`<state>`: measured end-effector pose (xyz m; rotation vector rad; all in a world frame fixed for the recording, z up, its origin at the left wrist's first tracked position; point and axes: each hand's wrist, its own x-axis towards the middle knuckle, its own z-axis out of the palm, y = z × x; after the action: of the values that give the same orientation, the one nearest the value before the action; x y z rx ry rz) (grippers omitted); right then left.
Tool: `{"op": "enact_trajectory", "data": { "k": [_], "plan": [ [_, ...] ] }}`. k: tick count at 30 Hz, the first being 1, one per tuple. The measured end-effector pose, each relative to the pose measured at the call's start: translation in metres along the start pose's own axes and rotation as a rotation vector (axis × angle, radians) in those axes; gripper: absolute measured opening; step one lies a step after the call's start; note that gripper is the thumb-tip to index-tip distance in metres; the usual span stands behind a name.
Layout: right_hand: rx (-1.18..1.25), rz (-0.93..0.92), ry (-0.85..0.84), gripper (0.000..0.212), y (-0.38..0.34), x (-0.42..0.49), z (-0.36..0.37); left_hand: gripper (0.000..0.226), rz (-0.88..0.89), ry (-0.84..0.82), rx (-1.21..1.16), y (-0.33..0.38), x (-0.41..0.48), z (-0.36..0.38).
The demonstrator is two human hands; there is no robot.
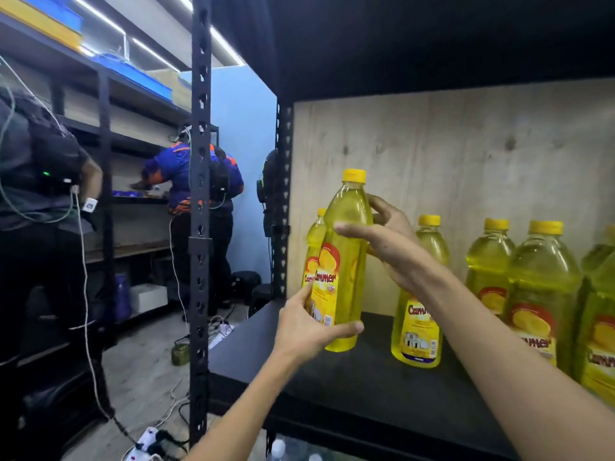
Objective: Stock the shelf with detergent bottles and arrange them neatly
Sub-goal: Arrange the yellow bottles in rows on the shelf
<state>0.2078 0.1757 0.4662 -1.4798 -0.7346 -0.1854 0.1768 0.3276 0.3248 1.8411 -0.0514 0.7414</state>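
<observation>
Shelf part-stocked; one bottle in hand, frame centre.
Left hand (306, 331) wraps the held bottle (344, 261) low, right hand (389, 234) pinches its shoulder. Several bottles (539, 284) stand at right; shelf (349, 394) front bare.

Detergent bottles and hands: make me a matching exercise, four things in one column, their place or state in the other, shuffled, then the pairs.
Things:
1. left hand
2. right hand
3. held bottle
4. bottle behind the held one

Places or states:
A. stands at the back left of the shelf, mostly hidden
B. grips the lower part of the held bottle
C. grips the upper part of the held bottle
D. gripped by both hands near the shelf's left end

Pairs: 1-B, 2-C, 3-D, 4-A
</observation>
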Motion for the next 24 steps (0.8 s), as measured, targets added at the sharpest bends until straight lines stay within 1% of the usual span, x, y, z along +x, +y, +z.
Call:
{"op": "enact_trajectory", "data": {
  "k": [1, 2, 4, 5, 9, 12, 15, 19, 24],
  "plan": [
    [-0.108, -0.003, 0.084, 0.086, -0.001, 0.006, 0.007, 0.097, 0.001, 0.073, 0.047, -0.001, 0.004, 0.002],
    [-0.161, 0.005, 0.147, 0.084, -0.001, 0.015, 0.015, 0.087, -0.001, 0.141, 0.101, -0.001, 0.009, 0.003],
    [-0.165, 0.049, 0.176, 0.08, 0.003, 0.033, 0.027, 0.076, -0.005, 0.245, 0.19, -0.004, 0.021, 0.005],
    [-0.158, 0.08, 0.153, 0.079, 0.006, 0.042, 0.032, 0.076, -0.014, 0.276, 0.216, -0.007, 0.027, 0.006],
    [-0.208, 0.155, -0.008, 0.084, 0.019, 0.07, 0.043, 0.093, -0.111, 0.357, 0.254, -0.025, 0.05, 0.014],
    [-0.239, 0.143, -0.153, 0.078, 0.03, 0.081, 0.05, 0.092, -0.178, 0.418, 0.275, -0.038, 0.061, 0.017],
    [-0.242, 0.14, -0.191, 0.071, 0.041, 0.09, 0.057, 0.091, -0.193, 0.418, 0.3, -0.051, 0.07, 0.014],
    [-0.285, 0.169, -0.214, 0.072, 0.056, 0.096, 0.061, 0.09, -0.219, 0.374, 0.34, -0.062, 0.069, 0.011],
    [-0.269, 0.131, -0.179, 0.068, 0.068, 0.089, 0.055, 0.095, -0.241, 0.314, 0.38, -0.066, 0.066, 0.009]
  ]
}}
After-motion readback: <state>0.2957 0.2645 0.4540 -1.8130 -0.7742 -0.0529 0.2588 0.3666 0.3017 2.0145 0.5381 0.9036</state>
